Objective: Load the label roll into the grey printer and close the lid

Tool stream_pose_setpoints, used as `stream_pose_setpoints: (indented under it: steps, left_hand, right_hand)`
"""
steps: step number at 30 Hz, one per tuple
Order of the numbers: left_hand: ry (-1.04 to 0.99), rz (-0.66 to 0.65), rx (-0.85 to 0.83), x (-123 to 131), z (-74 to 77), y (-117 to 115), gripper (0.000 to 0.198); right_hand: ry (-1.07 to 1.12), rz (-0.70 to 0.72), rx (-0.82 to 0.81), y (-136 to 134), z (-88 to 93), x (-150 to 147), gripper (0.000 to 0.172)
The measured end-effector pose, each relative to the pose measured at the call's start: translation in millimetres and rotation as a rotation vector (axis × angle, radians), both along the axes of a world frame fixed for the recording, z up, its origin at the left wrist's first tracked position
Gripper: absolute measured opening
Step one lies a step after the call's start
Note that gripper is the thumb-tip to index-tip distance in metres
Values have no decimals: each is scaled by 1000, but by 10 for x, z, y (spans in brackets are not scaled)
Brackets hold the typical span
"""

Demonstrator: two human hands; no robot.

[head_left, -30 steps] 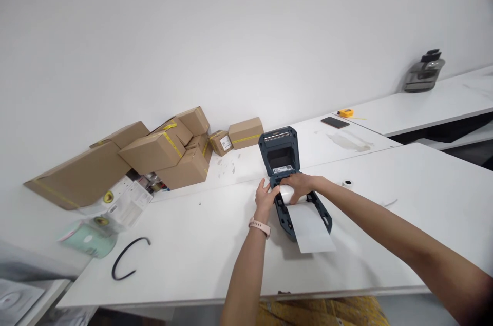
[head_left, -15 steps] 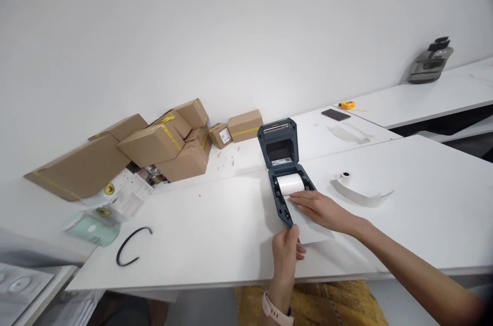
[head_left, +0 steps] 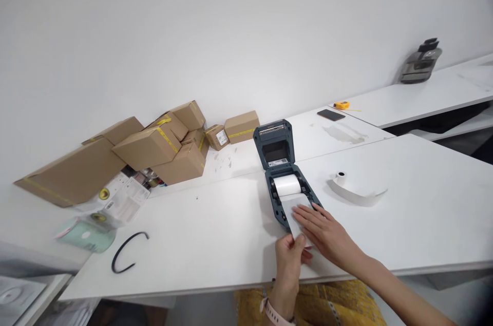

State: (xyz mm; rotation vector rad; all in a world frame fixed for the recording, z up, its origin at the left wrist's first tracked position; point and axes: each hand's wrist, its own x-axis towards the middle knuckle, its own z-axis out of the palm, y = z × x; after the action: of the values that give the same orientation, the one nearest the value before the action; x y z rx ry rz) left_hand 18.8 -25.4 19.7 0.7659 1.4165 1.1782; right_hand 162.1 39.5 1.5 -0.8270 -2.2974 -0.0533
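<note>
A dark blue label printer (head_left: 278,161) stands open on the white table (head_left: 200,233), lid tipped back, with a white label roll (head_left: 287,185) seated in its bay. A strip of white paper (head_left: 297,215) runs from the roll toward me. My left hand (head_left: 290,256) pinches the near end of that strip at the table's front. My right hand (head_left: 325,231) lies flat on the strip, fingers stretched out toward the printer.
Several cardboard boxes (head_left: 154,149) are piled against the wall at left, with papers and a pale green roll (head_left: 87,233) below them. A black curved cable (head_left: 129,251) lies front left. A small roll with a loose strip (head_left: 352,190) lies right of the printer. A phone (head_left: 331,115) is farther back.
Both hands left the roll in the printer bay and drew back toward me. The left hand now pinches the strip's end and the right hand lies flat on it.
</note>
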Motion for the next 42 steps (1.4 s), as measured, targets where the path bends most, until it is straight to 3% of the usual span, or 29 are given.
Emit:
stream_pose_setpoints:
  steps: [3,6,8,10,13,15,17,19,21,24,26,28,34,38,42]
  left_hand:
    - [58,-43,12,-42,-51,-8,66]
    - [271,-91,15,-226,126,23,62]
    - [569,11,140,-404,442,140,57]
    - [793,130,347,-567,882,383,49]
    - [929,227,733,-687,1574,982,26]
    - [1033,143,850,-678,1931,1465,28]
    - [1106,45,823,-634,2150,1918,32]
    - [1134,-45,754,-594,2235,2259,33]
    - [1092,-125,694,-585,2215,2436,31]
    - [1051,-151,696,-620,2061,2367,31]
    - [1034,-127,776,-647,1902,2124,27]
    - [979,-109,977,-654,1693,1776,21]
    - [1052,-51,1190,-571,821,775,31]
    - [1197,-50,1218,-516,364,508,43]
    - [1244,-66,1190,-487,187,409,49]
  right_hand:
    - [2,-39,76,-112,-65,-15,66]
    - [-23,-67,104,-226,-60,-6,72]
    - [-44,-72,100,-287,-50,8,76]
    - [-66,-74,91,-320,-59,21,80]
    - [-73,-99,121,-321,-107,29,77]
    - [-63,-118,145,-311,-137,25,80]
    - [-57,-124,146,-312,-149,16,81]
    - [-54,-125,137,-325,-147,7,80]
    - [-54,-126,127,-339,-143,1,78]
    - [-33,-128,137,-342,-142,0,74]
    - [8,-121,175,-333,-140,0,67]
    - [63,-97,219,-326,-131,1,58]
    - [190,-49,218,-376,-111,9,39]
    - [224,-82,214,-418,-104,6,37]
    - [231,-92,217,-408,-70,-13,34]
